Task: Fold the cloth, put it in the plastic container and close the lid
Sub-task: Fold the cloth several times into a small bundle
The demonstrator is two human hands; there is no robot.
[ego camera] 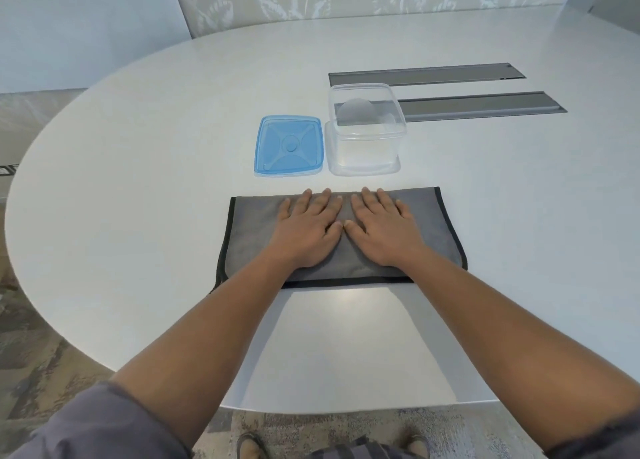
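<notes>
A grey cloth (249, 237) with a black hem lies folded into a wide rectangle on the white table (138, 181). My left hand (308, 230) and my right hand (381, 230) rest flat on its middle, side by side, fingers spread, thumbs touching. Neither hand grips anything. Behind the cloth stands a clear plastic container (365, 129), open at the top. Its blue square lid (289, 145) lies flat on the table just left of it.
Two long grey cable-hatch covers (485, 107) are set into the tabletop behind and right of the container. The table's curved edge runs along the left and near sides, with patterned carpet (41, 354) below. My feet show at the bottom.
</notes>
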